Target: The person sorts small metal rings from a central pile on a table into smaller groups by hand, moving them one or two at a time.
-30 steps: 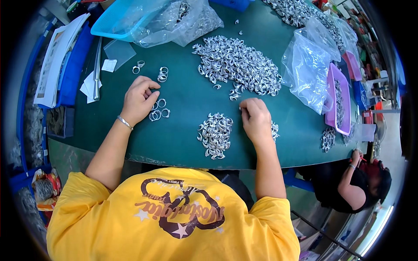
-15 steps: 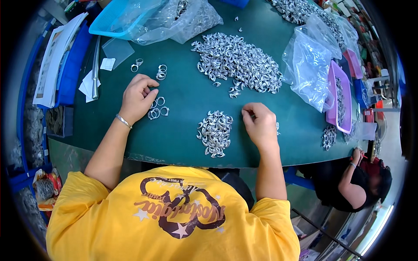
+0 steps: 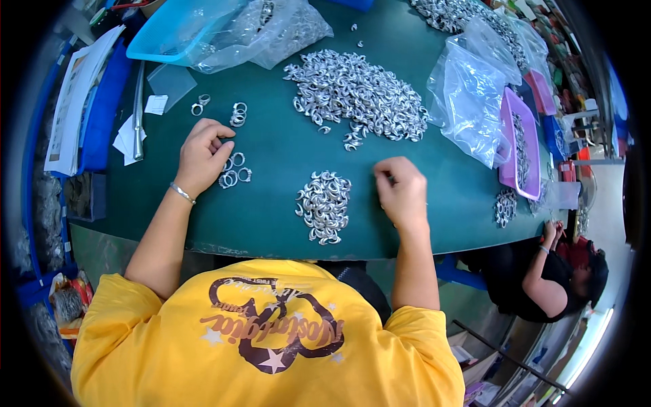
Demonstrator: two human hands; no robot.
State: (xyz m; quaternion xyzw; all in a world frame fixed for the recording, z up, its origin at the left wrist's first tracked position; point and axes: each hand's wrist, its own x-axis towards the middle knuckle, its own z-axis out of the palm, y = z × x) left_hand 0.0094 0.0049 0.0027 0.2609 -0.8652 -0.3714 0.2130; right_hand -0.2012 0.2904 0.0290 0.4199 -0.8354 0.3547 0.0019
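My left hand (image 3: 202, 156) rests on the table at the left, its fingers loosely bent and the thumb apart from the index finger. No object shows between them. Several silver rings (image 3: 237, 175) lie just beside its thumb, and a short row of rings (image 3: 238, 114) lies past its fingertips. My right hand (image 3: 401, 193) is curled, with thumb and index finger brought together over the table. Whatever it may hold is hidden. Between the hands lies a small heap of silver crescent-shaped pieces (image 3: 323, 207). A larger heap of similar pieces (image 3: 359, 95) spreads beyond it.
A blue basket (image 3: 146, 51) and a filled clear bag (image 3: 291, 30) stand at the far left. An empty-looking plastic bag (image 3: 468, 102) and a pink tray (image 3: 507, 139) lie at the right. A metal rod (image 3: 138, 112) lies left. Another person (image 3: 542, 292) sits at the right.
The whole view has shifted slightly. My right hand has moved a little to the right over the table, covering small silver pieces that showed beside it. My left hand stays by the rings.
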